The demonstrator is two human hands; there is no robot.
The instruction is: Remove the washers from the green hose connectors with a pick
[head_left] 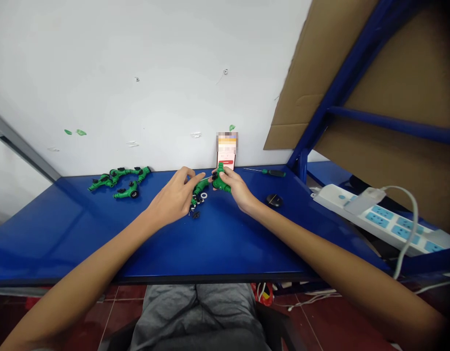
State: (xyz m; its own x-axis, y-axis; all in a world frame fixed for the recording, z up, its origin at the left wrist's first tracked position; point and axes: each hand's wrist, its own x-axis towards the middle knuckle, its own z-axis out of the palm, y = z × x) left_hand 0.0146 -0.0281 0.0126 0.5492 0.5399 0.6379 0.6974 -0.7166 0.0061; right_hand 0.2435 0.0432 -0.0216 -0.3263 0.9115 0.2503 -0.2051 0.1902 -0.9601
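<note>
We are sitting at a blue table (101,234) against a white wall (137,58), our right hand (240,189) gripping a green fitting (220,182) over its far middle, before a propped phone (227,155). Our left hand (174,197) is touching the fitting; we cannot tell if it is pinching anything. More fittings (120,179) are lying far left, a screwdriver (269,172) and power strip (378,219) to the right.

The blue table (225,243) is smooth and shiny. The green pipe part (220,181) looks like hard plastic. The brown cardboard (312,73) is dull. The white power strip (336,199) is smooth plastic. The grey trousers (181,312) are soft cloth.
</note>
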